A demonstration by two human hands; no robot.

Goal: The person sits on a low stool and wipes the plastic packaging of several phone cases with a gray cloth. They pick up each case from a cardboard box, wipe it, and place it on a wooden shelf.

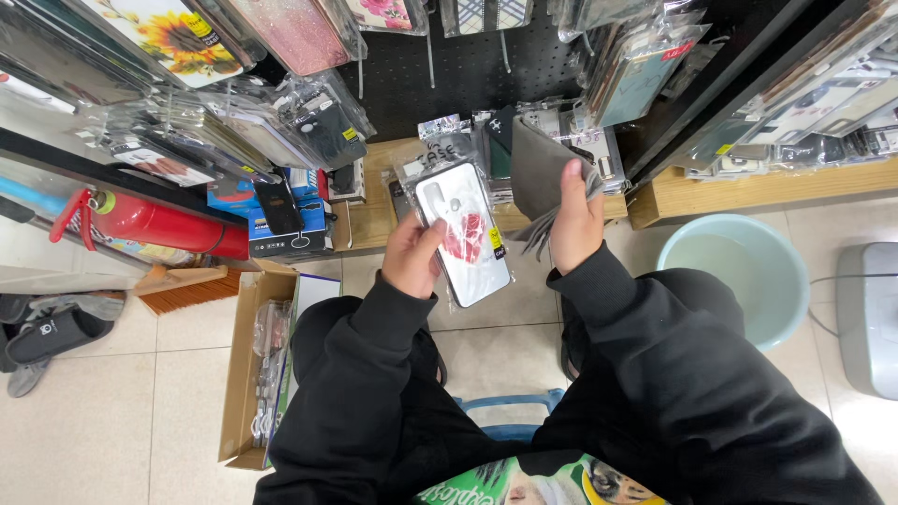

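Shop aisle: black pegboard wall (468, 75) at 12 o'clock, hung with bagged phone cases above a pale tiled floor (187, 411). Our left hand (412, 254) grips a white, red-patterned phone case in a clear plastic sleeve (465, 234); our right hand (574, 220) clutches a grey cloth (543, 168). The slick sleeve could, we judge, slide free. The brown cardboard box (245, 365) at 8 o'clock holds packets; the pale green plastic basin (739, 271) at 3 o'clock looks empty.

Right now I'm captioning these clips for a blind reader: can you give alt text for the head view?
Seen from above, a seated person in black sleeves holds a bagged white phone case in the left hand and a grey cloth in the right hand. Around them are racks of packaged cases, a cardboard box, a red fire extinguisher and a pale green basin.
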